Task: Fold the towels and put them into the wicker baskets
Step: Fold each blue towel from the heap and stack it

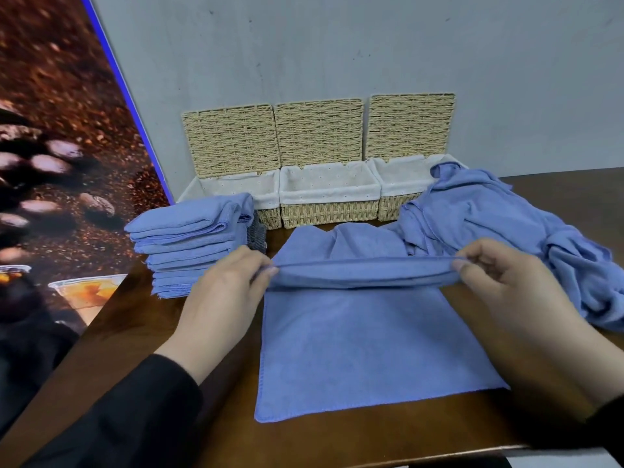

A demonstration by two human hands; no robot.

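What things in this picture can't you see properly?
- Head view: the right lined wicker basket is partly hidden by the crumpled pile of blue towels.
- The left lined wicker basket is partly hidden by the stack of folded blue towels.
- A small grey thing behind that stack is too hidden to name.
- The fingertips of the left hand and right hand are tucked into the flat blue towel's fold.

Left hand (pixel 229 292) at nine o'clock, back up, fingers curled, thumb and fingertips pinching toward three. Right hand (pixel 506 282) at three o'clock, mirrored, fingers bent, pinching toward nine. Both level and well apart. Forearms reaching in from seven and five o'clock, in dark sleeves (pixel 135 410) drawn back from bare wrists.
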